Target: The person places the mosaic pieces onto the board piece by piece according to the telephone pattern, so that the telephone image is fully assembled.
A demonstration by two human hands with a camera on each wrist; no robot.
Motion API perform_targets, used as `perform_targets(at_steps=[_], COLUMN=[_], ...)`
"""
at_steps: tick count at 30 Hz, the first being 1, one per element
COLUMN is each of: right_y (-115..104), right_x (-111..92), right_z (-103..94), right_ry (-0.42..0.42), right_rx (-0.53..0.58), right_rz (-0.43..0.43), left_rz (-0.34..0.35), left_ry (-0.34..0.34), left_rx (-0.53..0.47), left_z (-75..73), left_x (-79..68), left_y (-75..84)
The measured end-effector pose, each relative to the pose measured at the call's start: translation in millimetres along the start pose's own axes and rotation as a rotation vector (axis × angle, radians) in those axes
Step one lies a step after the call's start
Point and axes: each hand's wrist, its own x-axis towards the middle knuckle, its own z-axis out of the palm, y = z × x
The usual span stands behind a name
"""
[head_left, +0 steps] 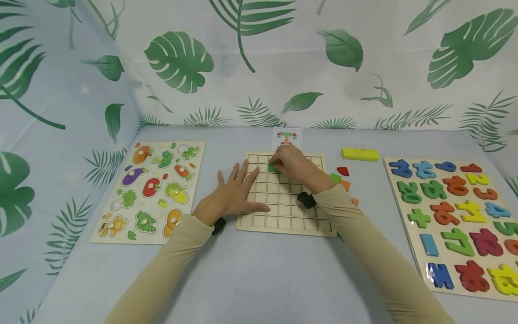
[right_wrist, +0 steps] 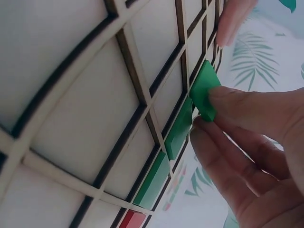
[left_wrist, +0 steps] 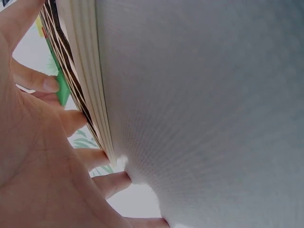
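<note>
1. We see the right hand (head_left: 297,164) over the far part of the grid board, its thumb and fingers together, clamped on a green tile (right_wrist: 204,90)
2. We find that tile tilted at the far edge of the grid board (head_left: 283,222); whether it is seated in a cell, we cannot tell
3. We see two more green tiles (right_wrist: 153,178) lying in cells along that same edge, with a red piece (right_wrist: 133,219) in the cell beside them
4. We see the left hand (head_left: 232,195) across the board's left edge, fingers straight and spread apart, thumb reaching over the cells, gripping nothing
5. Just behind the board we see a pattern card (head_left: 292,132) printed in red, green and orange, partly covered by the right hand
6. Right of the board we have a red quarter-round piece (head_left: 343,171), a yellow block (head_left: 360,154) and some orange pieces (head_left: 345,184) partly behind the right sleeve
7. Well apart, we see a vegetable puzzle (head_left: 115,240) at left and a number puzzle (head_left: 404,208) at right
</note>
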Motion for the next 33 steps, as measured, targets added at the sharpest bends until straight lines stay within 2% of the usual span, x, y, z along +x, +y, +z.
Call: perform_targets(at_steps=[11,16,21,25,33], right_y=[-5.0,-2.6,3.0,8.6,26.5], right_x=[-2.3,-4.3,-10.6,-21.9,-58.5], right_z=[1.7,1.8,-1.4,-12.4,-50.2], right_ry=[-0.014,-0.016,-0.017,-0.032,-0.024], right_rx=[-0.002,0.013,0.079,0.107,0.070], right_rz=[0.029,0.004,-0.044,-0.069,0.007], left_rz=[-0.009,0.004,0.015,0.019,0.020], left_ry=[-0.013,-0.003,-0.002,0.004,0.007], left_rx=[-0.015,-0.019,-0.025,-0.022,-0.034], left_z=[-0.7,-1.7,-3.8,-4.1,-1.8], left_x=[-0.3,-2.0,-4.3,-4.3,-3.9], left_y=[0.0,0.1,1.5,2.2,3.1])
